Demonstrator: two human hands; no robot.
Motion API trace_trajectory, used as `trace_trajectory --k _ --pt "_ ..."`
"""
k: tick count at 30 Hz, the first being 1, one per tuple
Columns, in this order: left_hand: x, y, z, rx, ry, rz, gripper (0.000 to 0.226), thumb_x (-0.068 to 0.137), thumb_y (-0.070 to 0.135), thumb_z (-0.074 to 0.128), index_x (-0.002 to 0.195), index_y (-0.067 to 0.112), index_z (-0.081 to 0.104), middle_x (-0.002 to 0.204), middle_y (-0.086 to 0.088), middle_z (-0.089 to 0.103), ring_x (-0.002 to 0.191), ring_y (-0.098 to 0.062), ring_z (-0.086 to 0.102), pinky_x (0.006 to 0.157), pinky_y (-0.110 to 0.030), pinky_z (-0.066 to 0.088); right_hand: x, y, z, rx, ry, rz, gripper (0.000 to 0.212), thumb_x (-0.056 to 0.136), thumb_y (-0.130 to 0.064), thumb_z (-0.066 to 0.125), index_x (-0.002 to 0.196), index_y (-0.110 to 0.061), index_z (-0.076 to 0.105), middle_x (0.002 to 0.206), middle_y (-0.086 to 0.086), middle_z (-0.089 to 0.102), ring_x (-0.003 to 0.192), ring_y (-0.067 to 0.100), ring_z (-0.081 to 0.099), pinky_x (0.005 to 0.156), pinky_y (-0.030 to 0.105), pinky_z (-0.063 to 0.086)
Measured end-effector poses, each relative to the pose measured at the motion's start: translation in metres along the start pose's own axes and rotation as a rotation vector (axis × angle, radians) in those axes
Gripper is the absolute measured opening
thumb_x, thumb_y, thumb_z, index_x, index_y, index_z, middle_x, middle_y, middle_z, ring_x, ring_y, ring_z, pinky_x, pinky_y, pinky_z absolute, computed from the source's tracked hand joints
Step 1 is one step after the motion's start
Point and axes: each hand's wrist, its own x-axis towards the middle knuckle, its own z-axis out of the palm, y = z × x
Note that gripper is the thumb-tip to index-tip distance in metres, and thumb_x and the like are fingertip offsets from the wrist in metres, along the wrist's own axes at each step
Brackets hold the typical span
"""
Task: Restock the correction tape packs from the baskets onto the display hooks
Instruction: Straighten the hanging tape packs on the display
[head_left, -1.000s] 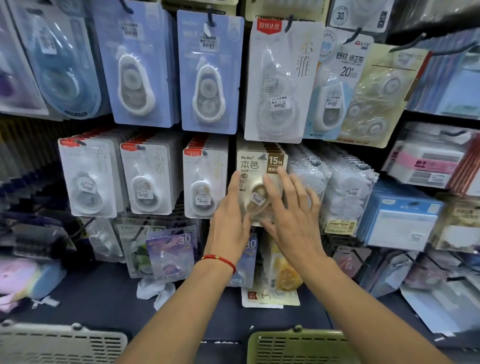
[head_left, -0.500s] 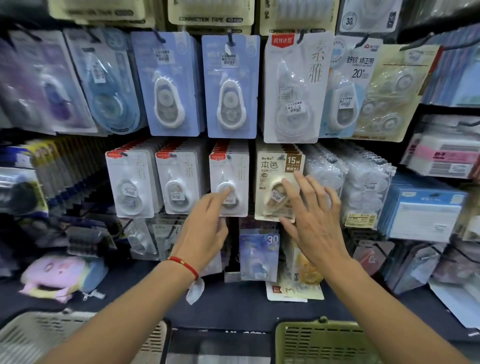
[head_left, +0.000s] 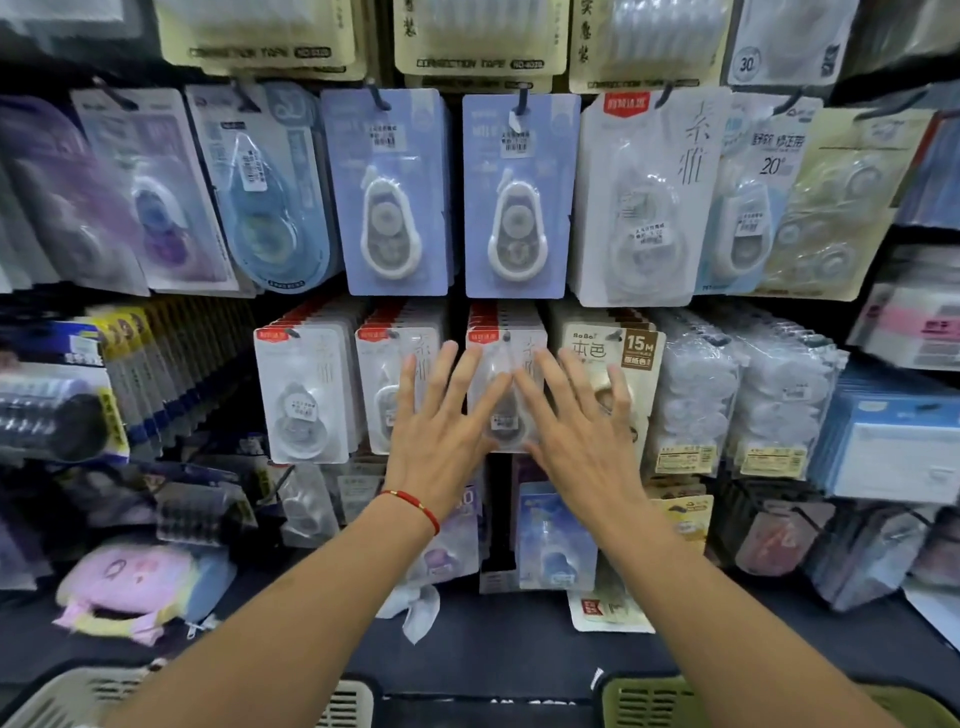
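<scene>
Even, fairly bright light from above and in front, no hard shadows on the display. Clear blister fronts throw soft glare, strongest on the big white pack (head_left: 641, 197) in the upper row. Centre is reasonably sharp: print on the beige 15M pack (head_left: 610, 348) is legible. Both hands are motion-smeared, left hand (head_left: 441, 431) and right hand (head_left: 576, 436) alike, fingertips worst. Wide-angle bowing bends the rows at the edges. Far-left packs and the pink pouch (head_left: 127, 584) are blurred. Lower shelf and gaps under the hooks go dark.
</scene>
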Motion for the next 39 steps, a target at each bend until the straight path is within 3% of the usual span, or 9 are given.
trace_trajectory --k 6,8,14,20,23,25,29,35,39 --pt "-0.003 -0.008 0.016 -0.004 0.135 0.041 0.082 0.084 0.052 0.073 0.156 0.021 0.049 0.162 -0.018 0.042 0.151 -0.040 0.039 0.116 -0.070 0.034 -0.006 0.000 0.013 -0.009 0.066 -0.030 0.096 0.090 -0.036 0.073 0.167 -0.020 0.017 0.175 0.012 0.015 0.160 0.032 0.022 0.124 0.063 0.017" --pt "-0.001 -0.009 0.017 -0.005 0.126 0.054 0.083 0.085 0.056 0.068 0.157 0.022 0.046 0.163 -0.019 0.041 0.152 -0.040 0.037 0.116 -0.071 0.033 -0.003 0.001 0.012 -0.009 0.056 -0.041 0.100 0.087 -0.027 0.075 0.167 -0.020 0.016 0.175 0.012 0.013 0.161 0.031 0.020 0.125 0.062 0.017" --pt "-0.007 -0.013 0.007 -0.042 0.119 0.060 0.086 0.084 0.056 0.072 0.158 0.022 0.045 0.164 -0.018 0.039 0.153 -0.039 0.036 0.117 -0.069 0.033 -0.007 0.001 -0.006 0.004 0.024 -0.053 0.096 0.083 -0.022 0.078 0.164 -0.020 0.027 0.174 0.013 0.019 0.160 0.033 0.024 0.124 0.062 0.020" --pt "-0.046 -0.044 -0.001 -0.132 0.128 -0.048 0.084 0.080 0.044 0.085 0.151 0.015 0.051 0.157 -0.018 0.048 0.149 -0.040 0.042 0.117 -0.067 0.035 -0.019 -0.027 -0.034 0.196 0.072 -0.035 0.073 0.084 -0.033 0.080 0.150 -0.018 0.053 0.155 0.007 0.050 0.141 0.031 0.051 0.115 0.053 0.037" --pt "-0.058 -0.070 -0.003 -0.035 0.108 -0.063 0.079 0.079 0.041 0.088 0.145 0.010 0.058 0.157 -0.019 0.049 0.148 -0.042 0.042 0.116 -0.070 0.034 -0.011 -0.056 -0.042 0.271 0.111 -0.076 0.061 0.084 -0.034 0.083 0.139 -0.019 0.062 0.145 0.004 0.060 0.132 0.026 0.058 0.106 0.046 0.042" --pt "-0.059 -0.085 -0.003 0.047 0.073 -0.036 0.082 0.079 0.044 0.087 0.149 0.015 0.056 0.161 -0.017 0.045 0.151 -0.042 0.039 0.116 -0.075 0.029 0.001 -0.073 -0.045 0.252 0.067 -0.101 0.071 0.084 -0.039 0.083 0.147 -0.021 0.058 0.154 0.005 0.055 0.140 0.027 0.054 0.111 0.049 0.043" --pt "-0.052 -0.105 0.008 0.121 0.034 0.037 0.090 0.082 0.048 0.083 0.159 0.023 0.044 0.166 -0.015 0.036 0.155 -0.041 0.031 0.115 -0.081 0.019 0.028 -0.098 -0.038 0.162 -0.092 -0.091 0.093 0.093 -0.048 0.071 0.167 -0.022 0.021 0.175 0.005 0.019 0.161 0.029 0.021 0.124 0.061 0.024" --pt "-0.045 -0.120 0.029 0.141 0.070 0.084 0.099 0.080 0.031 0.088 0.158 0.024 0.029 0.168 -0.014 0.019 0.157 -0.038 0.025 0.117 -0.080 0.014 0.047 -0.117 -0.028 0.036 -0.022 -0.011 0.078 0.091 -0.045 0.074 0.157 -0.018 0.045 0.164 0.006 0.042 0.156 0.025 0.035 0.120 0.060 0.034" --pt "-0.048 -0.123 0.029 0.119 0.168 0.127 0.093 0.081 0.032 0.087 0.158 0.022 0.038 0.167 -0.017 0.033 0.155 -0.039 0.032 0.113 -0.081 0.026 0.037 -0.123 -0.032 0.165 0.062 0.027 0.083 0.085 -0.034 0.081 0.157 -0.011 0.044 0.165 0.012 0.039 0.157 0.028 0.032 0.124 0.056 0.031"
